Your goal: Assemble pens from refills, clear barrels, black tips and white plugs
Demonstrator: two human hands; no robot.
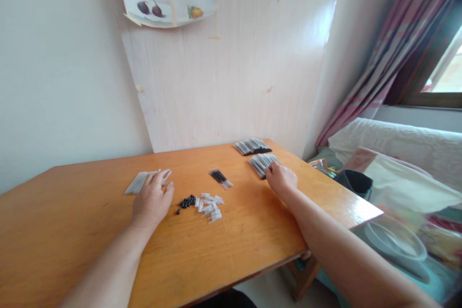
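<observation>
Across the bench (252,231) lie two rows of clear, black-ended pens (258,165); left hand (153,199) released, right hand's grip (282,179) I can't tell.

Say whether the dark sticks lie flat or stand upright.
Flat: the dark sticks rest lengthwise, side by side, on the table.

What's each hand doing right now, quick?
Left hand: open, fingers loosely spread at the clear tubes.
Right hand: fingers curled at the nearer pen row; whether it holds one can't be told.
</observation>
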